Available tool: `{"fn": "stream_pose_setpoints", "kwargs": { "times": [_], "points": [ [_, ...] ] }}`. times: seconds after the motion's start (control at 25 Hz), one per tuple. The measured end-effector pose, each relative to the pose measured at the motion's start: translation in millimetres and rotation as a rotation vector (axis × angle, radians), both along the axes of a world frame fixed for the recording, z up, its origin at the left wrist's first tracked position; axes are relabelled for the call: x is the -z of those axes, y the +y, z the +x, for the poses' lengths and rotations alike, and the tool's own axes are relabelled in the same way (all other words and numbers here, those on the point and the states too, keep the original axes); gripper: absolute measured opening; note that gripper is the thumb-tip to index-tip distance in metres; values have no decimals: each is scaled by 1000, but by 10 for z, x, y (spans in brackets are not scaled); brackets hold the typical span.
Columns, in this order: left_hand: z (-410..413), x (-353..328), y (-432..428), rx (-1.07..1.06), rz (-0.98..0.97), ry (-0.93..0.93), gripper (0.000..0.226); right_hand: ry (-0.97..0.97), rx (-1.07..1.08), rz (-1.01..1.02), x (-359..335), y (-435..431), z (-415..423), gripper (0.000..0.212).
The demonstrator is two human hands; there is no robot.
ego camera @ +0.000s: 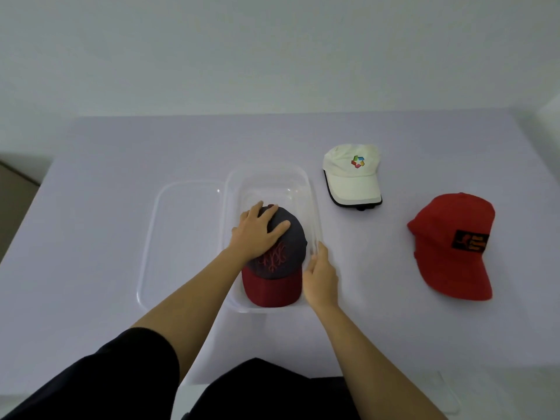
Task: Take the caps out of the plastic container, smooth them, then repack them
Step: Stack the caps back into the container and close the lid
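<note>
The dark cap (281, 253) is being pressed at its crown by the left hand (257, 234), fingers spread flat. It is lying inside the plastic container (269, 174), its long axis running away from the person and its red brim at the near end. The container's right wall is being steadied by the right hand (321, 277), fingers laid straight along the rim; whether the rim is being pinched cannot be told. The white cap (351, 177) and the red cap (448, 247) are lying on the table (121, 177) well to the right, so the right hand is judged the nearer to them.
</note>
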State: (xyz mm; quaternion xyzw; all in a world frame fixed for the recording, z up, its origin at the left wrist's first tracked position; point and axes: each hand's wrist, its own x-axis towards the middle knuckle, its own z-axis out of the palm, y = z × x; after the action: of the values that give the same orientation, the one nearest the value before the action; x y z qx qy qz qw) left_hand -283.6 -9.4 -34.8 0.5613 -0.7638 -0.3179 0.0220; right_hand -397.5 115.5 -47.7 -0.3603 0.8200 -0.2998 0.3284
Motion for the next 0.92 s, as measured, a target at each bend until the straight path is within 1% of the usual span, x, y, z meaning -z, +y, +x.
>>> {"fn": "stream_pose_setpoints", "kwargs": {
  "times": [0.08, 0.16, 0.24, 0.32, 0.4, 0.48, 0.52, 0.6, 0.72, 0.76, 0.84, 0.92],
  "points": [
    [1, 8, 38, 26, -4, -82, 64, -35, -7, 12, -11, -4, -4, 43],
    [-20, -57, 37, -1, -78, -68, 62, -119, -31, 14, -30, 1, -19, 47],
    [-121, -202, 14, -41, -194, 71, 62, -201, -69, -11, -68, 0, -80, 55],
    [-337, -378, 10, -35, -275, 243, 61, -234, -79, -64, -132, -3, -241, 58],
    [-631, -508, 33, 8, -298, 333, 59, -214, -58, -116, -200, 19, -476, 56],
    [-972, -588, 88, 44, -280, 385, 58, -137, -4, -165, -233, 93, -795, 53],
    [-1137, -609, 135, 56, -251, 403, 59, -84, 21, -191, -235, 149, -966, 52],
    [-1515, -601, 273, 48, -104, 428, 62, 35, 74, -229, -202, 307, -1375, 53],
    [-2062, -453, 477, -23, 271, 447, 76, 152, 181, -208, -127, 571, -1981, 60],
    [-2224, -389, 527, -41, 385, 453, 81, 183, 209, -178, -96, 652, -2164, 65],
    [-2512, -288, 589, -89, 546, 480, 85, 222, 221, -89, 11, 806, -2500, 81],
    [-2752, -228, 605, -137, 639, 507, 88, 153, 235, -26, 112, 921, -2776, 102]
  ]
}}
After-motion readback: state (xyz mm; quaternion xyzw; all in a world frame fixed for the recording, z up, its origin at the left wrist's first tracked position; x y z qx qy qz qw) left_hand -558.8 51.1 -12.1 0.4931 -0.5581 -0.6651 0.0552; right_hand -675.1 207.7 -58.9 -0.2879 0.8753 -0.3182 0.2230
